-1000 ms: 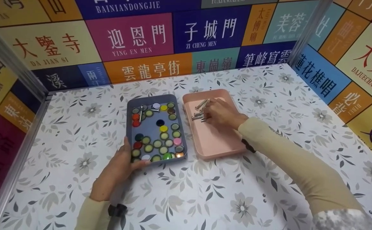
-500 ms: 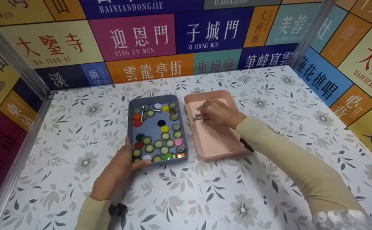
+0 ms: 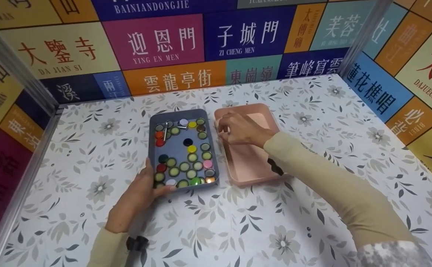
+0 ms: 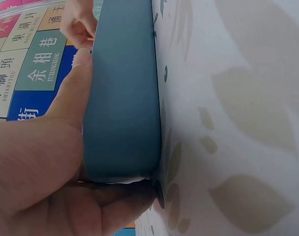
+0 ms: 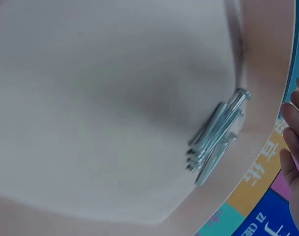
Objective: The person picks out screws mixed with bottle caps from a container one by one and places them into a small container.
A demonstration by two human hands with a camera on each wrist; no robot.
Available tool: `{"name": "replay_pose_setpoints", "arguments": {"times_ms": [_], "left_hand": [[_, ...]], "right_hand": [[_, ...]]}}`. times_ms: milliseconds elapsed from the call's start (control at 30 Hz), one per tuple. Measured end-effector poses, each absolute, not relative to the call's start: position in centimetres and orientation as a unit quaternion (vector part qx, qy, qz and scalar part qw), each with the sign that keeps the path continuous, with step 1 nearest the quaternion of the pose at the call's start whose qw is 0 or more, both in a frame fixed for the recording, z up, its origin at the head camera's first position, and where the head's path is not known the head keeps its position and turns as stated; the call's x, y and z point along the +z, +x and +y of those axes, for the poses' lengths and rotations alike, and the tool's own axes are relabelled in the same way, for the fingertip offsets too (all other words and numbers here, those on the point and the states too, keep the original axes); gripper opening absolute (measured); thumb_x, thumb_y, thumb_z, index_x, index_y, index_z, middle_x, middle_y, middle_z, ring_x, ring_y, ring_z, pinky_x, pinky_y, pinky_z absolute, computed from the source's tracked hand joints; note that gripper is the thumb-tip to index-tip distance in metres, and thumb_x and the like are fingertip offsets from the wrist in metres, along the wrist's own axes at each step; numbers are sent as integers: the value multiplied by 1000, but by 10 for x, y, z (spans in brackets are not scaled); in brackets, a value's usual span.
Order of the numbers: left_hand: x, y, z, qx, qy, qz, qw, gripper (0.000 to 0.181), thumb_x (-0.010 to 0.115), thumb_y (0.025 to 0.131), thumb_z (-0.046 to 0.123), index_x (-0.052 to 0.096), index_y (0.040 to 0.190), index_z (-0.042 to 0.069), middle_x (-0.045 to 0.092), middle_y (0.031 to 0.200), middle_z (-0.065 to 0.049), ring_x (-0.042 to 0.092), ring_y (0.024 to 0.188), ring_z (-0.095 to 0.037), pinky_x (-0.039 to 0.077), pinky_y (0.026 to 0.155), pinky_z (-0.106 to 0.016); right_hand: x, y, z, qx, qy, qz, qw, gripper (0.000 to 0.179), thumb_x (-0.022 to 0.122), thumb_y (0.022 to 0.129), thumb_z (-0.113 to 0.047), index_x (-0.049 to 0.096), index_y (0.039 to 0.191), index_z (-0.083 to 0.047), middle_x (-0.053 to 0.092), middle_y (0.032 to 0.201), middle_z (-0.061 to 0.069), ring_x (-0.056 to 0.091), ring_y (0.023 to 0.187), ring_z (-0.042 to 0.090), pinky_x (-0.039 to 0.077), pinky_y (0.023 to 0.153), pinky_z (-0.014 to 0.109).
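My left hand (image 3: 134, 196) grips the near left corner of a grey-blue tray (image 3: 178, 117), thumb along the rim and fingers at the lower edge in the left wrist view. Bottle caps (image 3: 184, 166) of several colours lie inside it, along with two slim metal bolts (image 3: 165, 130) near its far end. My right hand (image 3: 240, 128) is over the left rim of a pink tray (image 3: 253, 163), fingertips pinched together with a small bright bit of a bolt (image 3: 227, 129) showing between them; most of it is hidden. More bolts (image 5: 215, 137) lie bunched in a corner of the pink tray.
Both trays stand side by side, a narrow gap between them, on a floral-patterned tabletop (image 3: 216, 222). Panels of coloured blocks with writing (image 3: 156, 42) enclose the back and both sides.
My right hand has lifted from the bolts and moved left to the pink tray's left rim. The left hand keeps its grip on the grey-blue tray.
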State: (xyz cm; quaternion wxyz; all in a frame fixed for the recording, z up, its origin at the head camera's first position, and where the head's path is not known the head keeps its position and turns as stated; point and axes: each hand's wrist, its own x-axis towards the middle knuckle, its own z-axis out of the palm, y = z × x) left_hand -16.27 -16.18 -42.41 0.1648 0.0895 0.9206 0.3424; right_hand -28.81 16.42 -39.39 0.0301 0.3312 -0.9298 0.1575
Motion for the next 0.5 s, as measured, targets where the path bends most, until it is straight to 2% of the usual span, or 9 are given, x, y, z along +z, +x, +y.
{"name": "replay_pose_setpoints", "arguments": {"times_ms": [233, 500], "left_hand": [[-424, -164, -161, 330, 81, 926, 167, 125, 72, 87, 50, -15, 154, -8, 17, 161, -35, 24, 149, -47, 22, 124, -56], [-426, -164, -162, 339, 85, 923, 158, 126, 73, 86, 51, -15, 154, -8, 21, 159, -35, 28, 148, -46, 23, 123, -56]], "right_hand": [[-394, -286, 146, 182, 336, -923, 36, 17, 65, 89, -17, 74, 96, -4, 68, 92, 12, 62, 86, 25, 55, 78, 39], [-400, -283, 125, 175, 331, -926, 46, 19, 68, 91, -20, 77, 100, -6, 74, 100, 11, 67, 95, 27, 57, 84, 40]]}}
